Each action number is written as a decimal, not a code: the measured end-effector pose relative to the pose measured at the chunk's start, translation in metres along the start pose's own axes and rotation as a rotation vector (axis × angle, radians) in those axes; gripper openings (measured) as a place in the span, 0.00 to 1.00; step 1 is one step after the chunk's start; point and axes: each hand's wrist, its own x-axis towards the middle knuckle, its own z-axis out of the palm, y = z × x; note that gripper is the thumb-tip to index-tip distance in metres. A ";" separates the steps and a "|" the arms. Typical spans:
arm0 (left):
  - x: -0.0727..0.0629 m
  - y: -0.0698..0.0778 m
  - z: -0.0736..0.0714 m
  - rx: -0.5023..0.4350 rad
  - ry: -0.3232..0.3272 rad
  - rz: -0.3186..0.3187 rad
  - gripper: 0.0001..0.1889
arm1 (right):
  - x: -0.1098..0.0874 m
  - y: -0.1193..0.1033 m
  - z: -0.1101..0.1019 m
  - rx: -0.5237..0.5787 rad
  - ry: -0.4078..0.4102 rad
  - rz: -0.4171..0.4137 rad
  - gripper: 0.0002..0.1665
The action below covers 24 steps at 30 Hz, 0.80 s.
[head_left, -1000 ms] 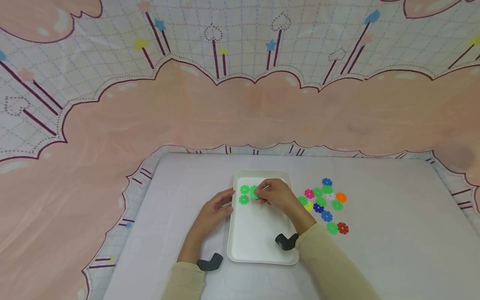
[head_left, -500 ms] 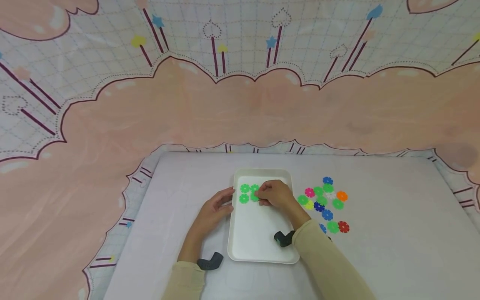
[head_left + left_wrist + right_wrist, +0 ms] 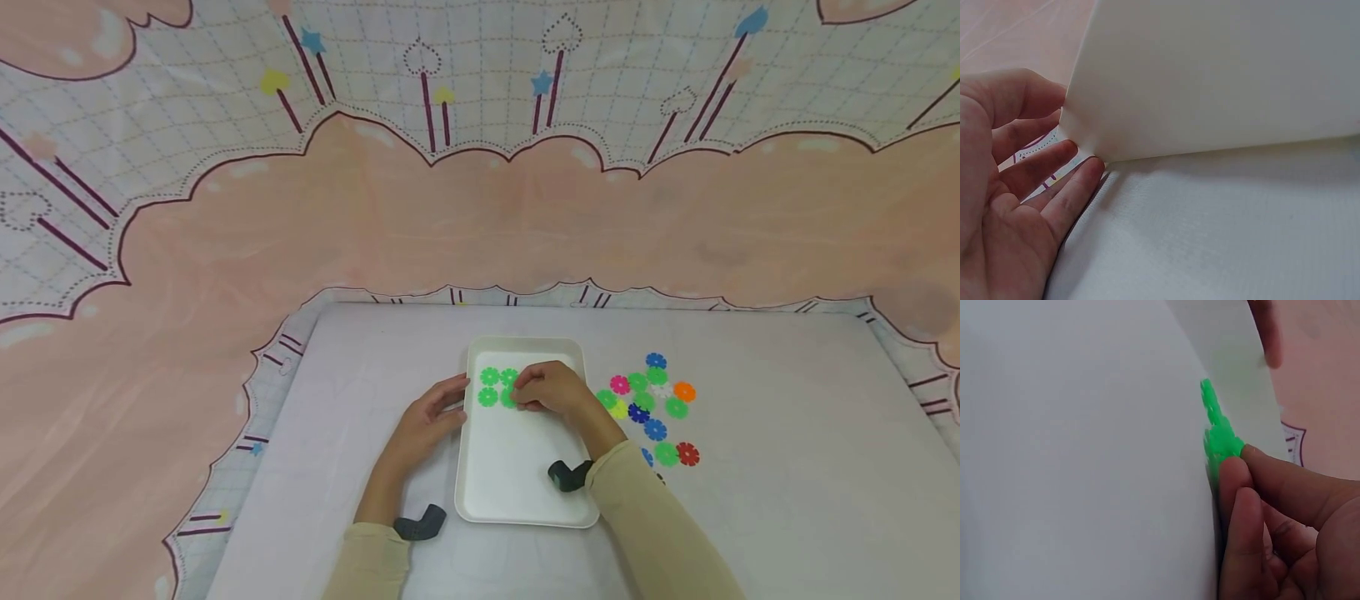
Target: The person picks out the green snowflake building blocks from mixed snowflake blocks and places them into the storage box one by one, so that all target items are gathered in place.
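Note:
My right hand (image 3: 553, 390) pinches a green interlocking disc (image 3: 1222, 441) between thumb and fingertips, low over the far part of the white tray (image 3: 525, 487). In the right wrist view the disc appears at the tray floor, partly covered by the fingertips. Beside it in the tray lie more green discs: one at the back left (image 3: 489, 377), one in front of that (image 3: 487, 397), and one at the back right (image 3: 509, 377). My left hand (image 3: 427, 425) touches the tray's left side with its fingertips, fingers spread and gently bent; the left wrist view shows the tray wall (image 3: 1210, 81) against them.
Right of the tray, loose discs lie scattered on the white-covered table (image 3: 787, 450): several green, plus a pink disc (image 3: 619, 384), an orange disc (image 3: 684, 392), a red disc (image 3: 687, 453) and blue ones. The right sleeve (image 3: 652, 517) partly covers some. A patterned cloth (image 3: 480, 225) hangs behind.
My right hand first placed a green disc at the back right, then shifted slightly nearer with another green disc at its fingertips. My left hand has stayed at the tray's side.

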 end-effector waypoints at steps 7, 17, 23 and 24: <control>0.001 0.000 0.000 0.004 0.004 -0.006 0.27 | 0.001 0.002 0.003 -0.007 0.037 0.002 0.09; 0.001 -0.002 0.000 0.004 -0.005 0.013 0.27 | 0.000 0.001 0.005 -0.011 0.074 0.029 0.12; 0.001 -0.001 0.000 0.008 -0.004 0.013 0.27 | 0.002 0.002 0.007 -0.036 0.101 0.036 0.11; 0.001 -0.001 0.000 0.010 -0.003 0.012 0.27 | 0.001 0.002 0.007 -0.042 0.105 0.037 0.11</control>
